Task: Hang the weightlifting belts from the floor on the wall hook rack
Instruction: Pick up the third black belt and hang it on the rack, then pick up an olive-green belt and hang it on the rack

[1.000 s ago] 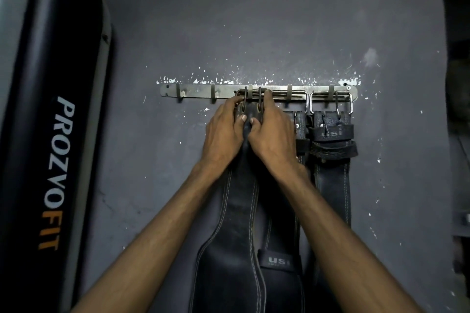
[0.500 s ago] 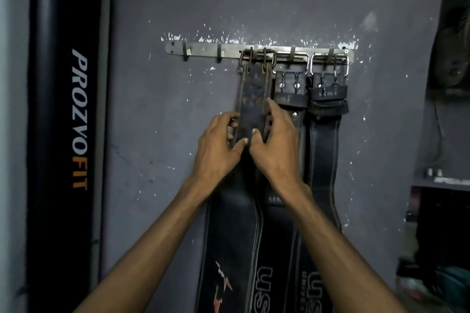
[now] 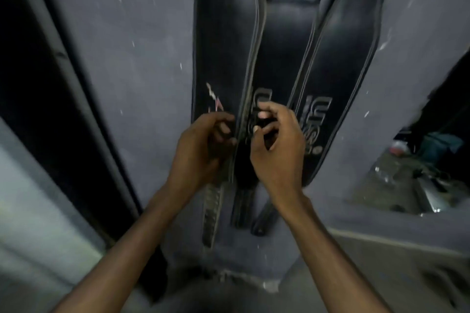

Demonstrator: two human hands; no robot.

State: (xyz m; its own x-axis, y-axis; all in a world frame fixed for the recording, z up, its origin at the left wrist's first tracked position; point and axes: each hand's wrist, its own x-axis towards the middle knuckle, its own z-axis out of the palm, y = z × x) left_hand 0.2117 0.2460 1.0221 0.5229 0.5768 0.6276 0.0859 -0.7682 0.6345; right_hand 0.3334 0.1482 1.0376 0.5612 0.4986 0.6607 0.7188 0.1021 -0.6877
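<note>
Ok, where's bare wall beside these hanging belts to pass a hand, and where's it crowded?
Widest bare wall: between the black pad and the left belt. A narrower strip runs from the right belt to the cluttered opening. Crowded: at the middle belt, with the left hand and right hand in front.

Dim grey wall (image 3: 142,40) (paint-flecked), black padded post (image 3: 38,84) left.

The bare left forearm (image 3: 132,236) is slanting in from 7 o'clock, the bare right forearm (image 3: 328,241) from 5 o'clock. The bare left grip (image 3: 201,142) and bare right grip (image 3: 277,145) are hovering near each other without touching, fingers curling; blur is hiding any hold.
</note>
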